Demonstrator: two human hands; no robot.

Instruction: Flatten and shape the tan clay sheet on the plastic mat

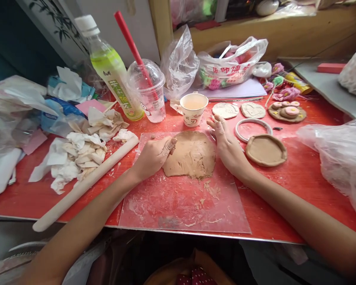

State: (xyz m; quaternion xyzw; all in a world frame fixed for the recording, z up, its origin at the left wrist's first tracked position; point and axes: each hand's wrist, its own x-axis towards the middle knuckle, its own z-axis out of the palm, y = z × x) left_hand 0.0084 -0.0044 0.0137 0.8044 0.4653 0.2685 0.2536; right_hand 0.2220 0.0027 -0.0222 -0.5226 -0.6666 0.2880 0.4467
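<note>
A flat, rough-edged brown clay slab (190, 156) lies on a clear plastic sheet (178, 209) smeared with clay. At the slab's left edge is my left hand (156, 157), its fingers curled in and the thumb pressed against them; whatever is in them is hidden. My right hand (225, 144) is beside the slab's right edge with fingers stretched out, close to a paper cup (194, 113) of cloudy liquid. Right of that hand sit a shallow clay dish (266, 150) with a raised rim and a pale ring (240, 134).
A long rolling pin (86, 184) lies left, by crumpled tissues (77, 156). Behind stand a green drink bottle (115, 77) and a plastic cup (152, 99) with a red straw. Clay discs (253, 111), a decorated clay piece (287, 113) and plastic bags (338, 158) occupy the right.
</note>
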